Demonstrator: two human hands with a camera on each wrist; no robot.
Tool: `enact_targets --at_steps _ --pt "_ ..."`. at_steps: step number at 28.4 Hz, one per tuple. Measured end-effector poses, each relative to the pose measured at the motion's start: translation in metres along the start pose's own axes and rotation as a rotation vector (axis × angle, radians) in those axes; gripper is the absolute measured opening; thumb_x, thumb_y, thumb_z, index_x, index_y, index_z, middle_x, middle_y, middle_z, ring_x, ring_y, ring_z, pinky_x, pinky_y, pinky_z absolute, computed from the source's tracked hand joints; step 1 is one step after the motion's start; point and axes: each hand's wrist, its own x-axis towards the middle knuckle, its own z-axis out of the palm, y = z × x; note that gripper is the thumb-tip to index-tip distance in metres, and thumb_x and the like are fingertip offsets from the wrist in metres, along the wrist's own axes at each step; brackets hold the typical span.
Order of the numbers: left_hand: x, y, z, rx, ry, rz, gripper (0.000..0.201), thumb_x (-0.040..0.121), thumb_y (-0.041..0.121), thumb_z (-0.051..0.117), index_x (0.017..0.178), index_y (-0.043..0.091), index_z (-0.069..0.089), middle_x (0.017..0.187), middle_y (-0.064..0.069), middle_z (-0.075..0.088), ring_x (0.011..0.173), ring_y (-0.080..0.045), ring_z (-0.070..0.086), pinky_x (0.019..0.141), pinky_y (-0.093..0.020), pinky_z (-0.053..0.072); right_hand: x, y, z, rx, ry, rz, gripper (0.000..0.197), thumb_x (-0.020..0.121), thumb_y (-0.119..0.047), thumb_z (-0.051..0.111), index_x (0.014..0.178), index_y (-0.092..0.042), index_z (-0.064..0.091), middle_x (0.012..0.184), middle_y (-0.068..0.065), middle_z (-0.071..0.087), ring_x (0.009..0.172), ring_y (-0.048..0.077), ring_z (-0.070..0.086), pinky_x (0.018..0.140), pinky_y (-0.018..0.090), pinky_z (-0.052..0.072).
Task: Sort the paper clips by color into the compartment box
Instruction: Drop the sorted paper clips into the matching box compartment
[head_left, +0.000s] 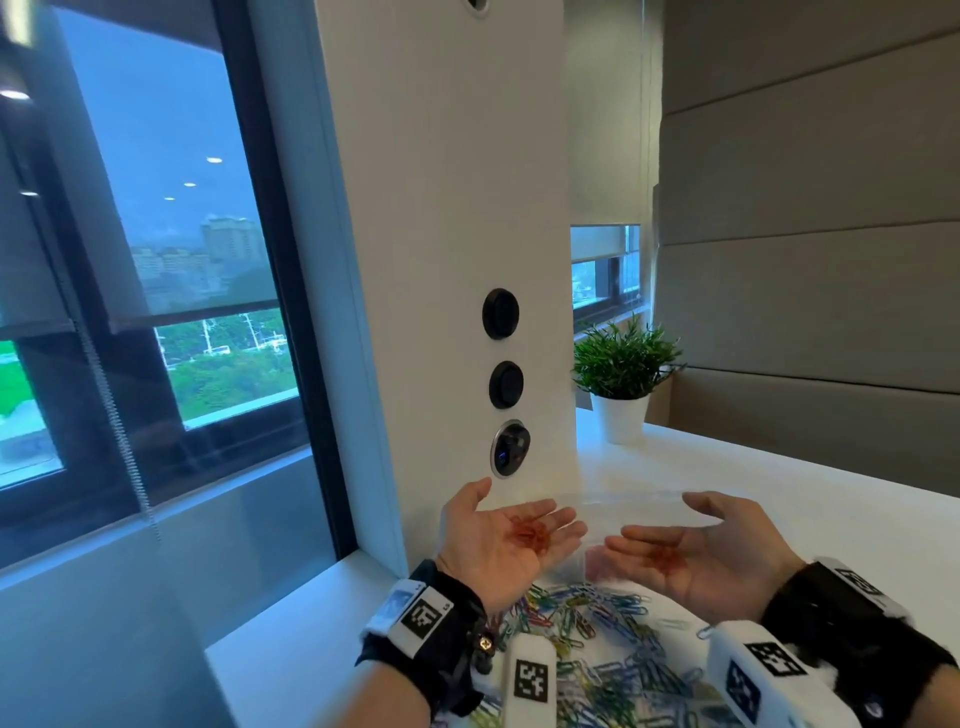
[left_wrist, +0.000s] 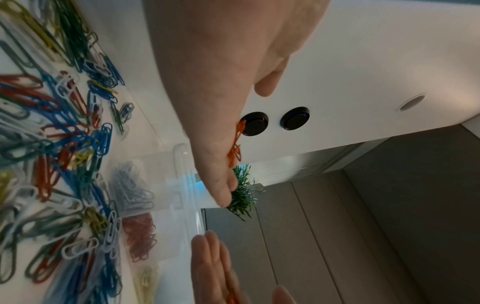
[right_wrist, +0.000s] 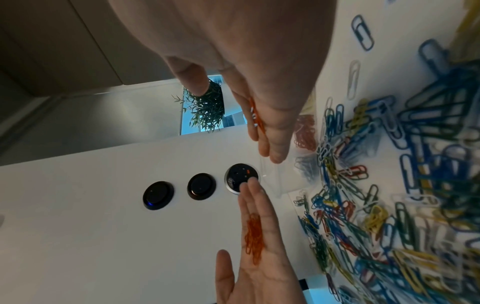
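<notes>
Left hand (head_left: 506, 540): palm up, fingers flat, red clips (head_left: 529, 531) loose on it.
Right hand (head_left: 696, 553): likewise, fewer clips.
Box (left_wrist: 182, 185): far of pile (head_left: 597, 639), under the hands.
Risk: tilting early spills reds onto the bench or the white compartment.

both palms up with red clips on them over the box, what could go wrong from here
1. The left hand and right hand lie open and flat, so the loose red clips could slide off into the mixed pile.
2. The clear box already holds grey and red groups side by side; tipping off target could mix colours.
</notes>
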Motion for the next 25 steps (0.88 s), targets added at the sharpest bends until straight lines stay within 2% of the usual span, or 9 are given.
enact_targets --at_steps 4,8,10,12,15,18,20,22,25 --pt "0.011 0.009 0.002 0.061 0.071 0.005 0.069 0.097 0.042 0.038 0.119 -0.022 0.047 0.118 -0.040 0.055 0.111 -0.055 0.052 0.097 -0.058 0.042 0.000 -0.010 0.003 -0.066 0.076 -0.039 0.063 0.098 -0.035 0.038 0.128 0.020 0.042 0.133 0.037 0.046 0.121 0.052 0.046 0.102 0.051 0.040" --pt "0.029 0.023 0.009 0.106 0.173 0.032 0.059 0.098 0.039 0.037 0.117 -0.016 0.048 0.108 -0.032 0.055 0.101 -0.046 0.055 0.093 -0.055 0.045 0.016 -0.029 0.008 -0.104 0.156 -0.075 0.056 0.096 -0.035 0.038 0.118 0.015 0.046 0.100 0.028 0.051 0.096 0.044 0.049 0.103 0.049 0.038" --pt "0.039 0.027 0.013 0.127 0.220 0.043 0.056 0.099 0.038 0.037 0.116 -0.014 0.049 0.105 -0.029 0.054 0.101 -0.044 0.053 0.095 -0.053 0.046 0.029 -0.034 0.014 -0.127 0.182 -0.088 0.055 0.095 -0.037 0.038 0.115 0.014 0.045 0.099 0.025 0.048 0.098 0.041 0.045 0.103 0.046 0.038" --pt "0.046 0.028 0.014 0.141 0.245 0.041 0.055 0.099 0.037 0.037 0.118 -0.014 0.048 0.108 -0.029 0.052 0.105 -0.043 0.051 0.093 -0.051 0.046 0.044 -0.033 0.022 -0.172 0.194 -0.090 0.053 0.094 -0.038 0.039 0.112 0.012 0.046 0.095 0.022 0.047 0.094 0.038 0.043 0.086 0.041 0.043" --pt "0.054 0.029 0.016 0.133 0.250 0.047 0.054 0.100 0.036 0.037 0.121 -0.013 0.047 0.105 -0.027 0.051 0.099 -0.041 0.053 0.090 -0.049 0.046 0.063 -0.028 0.031 -0.300 0.236 -0.122 0.051 0.092 -0.039 0.044 0.112 0.008 0.050 0.089 0.017 0.046 0.077 0.028 0.042 0.065 0.034 0.036" --pt "0.064 0.027 0.017 0.136 0.264 0.055 0.052 0.101 0.035 0.038 0.121 -0.012 0.046 0.101 -0.025 0.050 0.088 -0.037 0.052 0.089 -0.048 0.046 0.080 -0.025 0.029 -0.397 0.276 -0.161 0.039 0.093 -0.029 0.047 0.117 0.002 0.051 0.104 0.014 0.047 0.094 0.026 0.046 0.083 0.034 0.039" --pt "0.070 0.024 0.019 0.144 0.269 0.049 0.050 0.101 0.035 0.038 0.119 -0.012 0.045 0.100 -0.024 0.048 0.091 -0.036 0.051 0.088 -0.048 0.047 0.081 -0.023 0.022 -0.470 0.264 -0.176 0.032 0.090 -0.018 0.048 0.117 -0.001 0.051 0.107 0.012 0.045 0.095 0.025 0.042 0.092 0.037 0.040" --pt "0.074 0.021 0.021 0.149 0.257 0.025 0.050 0.102 0.036 0.037 0.115 -0.012 0.045 0.101 -0.024 0.047 0.098 -0.036 0.050 0.088 -0.048 0.046 0.079 -0.024 0.011 -0.600 0.256 -0.240 0.043 0.087 -0.006 0.049 0.128 0.007 0.050 0.117 0.018 0.051 0.106 0.030 0.049 0.105 0.043 0.039" --pt "0.084 0.015 0.025 0.160 0.239 -0.007 0.051 0.102 0.039 0.036 0.110 -0.010 0.046 0.098 -0.022 0.045 0.098 -0.034 0.047 0.089 -0.048 0.046 0.063 -0.028 -0.001 -1.005 0.335 -0.402 0.029 0.087 0.011 0.046 0.100 0.000 0.070 0.110 0.015 0.069 0.103 0.027 0.064 0.099 0.037 0.049"
